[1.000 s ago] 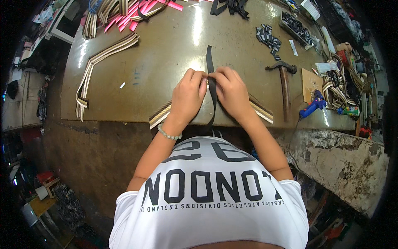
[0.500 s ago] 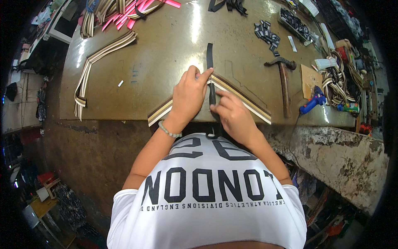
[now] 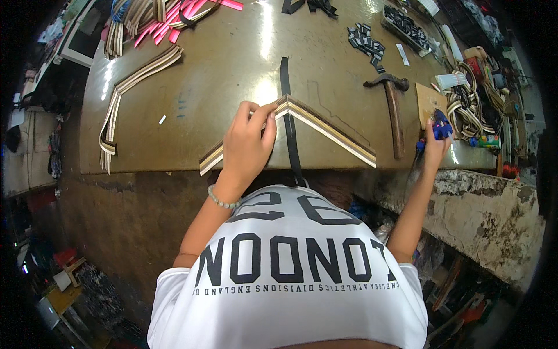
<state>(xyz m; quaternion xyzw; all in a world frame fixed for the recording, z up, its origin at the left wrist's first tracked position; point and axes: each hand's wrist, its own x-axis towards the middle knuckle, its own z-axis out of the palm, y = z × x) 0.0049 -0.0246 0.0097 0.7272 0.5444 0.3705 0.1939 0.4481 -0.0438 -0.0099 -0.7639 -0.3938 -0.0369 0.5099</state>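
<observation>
A striped webbing strap (image 3: 331,133) in brown, tan and cream lies bent into a peak near the table's front edge. A narrow black strap (image 3: 292,144) runs under the peak and hangs over that edge toward me. My left hand (image 3: 249,138) pinches the striped strap just left of its peak, thumb and fingers together. Far to the right, my right hand (image 3: 435,146) has its fingers round the blue glue gun (image 3: 443,125), beside a piece of tan cardboard (image 3: 426,104). Part of the glue gun is hidden by the fingers.
A hammer (image 3: 393,110) lies between the striped strap and the glue gun. Small black pieces (image 3: 366,43) are heaped behind it, near a filled container (image 3: 407,28). Another bent striped strap (image 3: 139,77) rests at left, with pink strips (image 3: 168,26) at the back left.
My right hand has left the black strap and moved right to the glue gun, taking hold of it. My left hand has shifted slightly down and left, uncovering the peak.
</observation>
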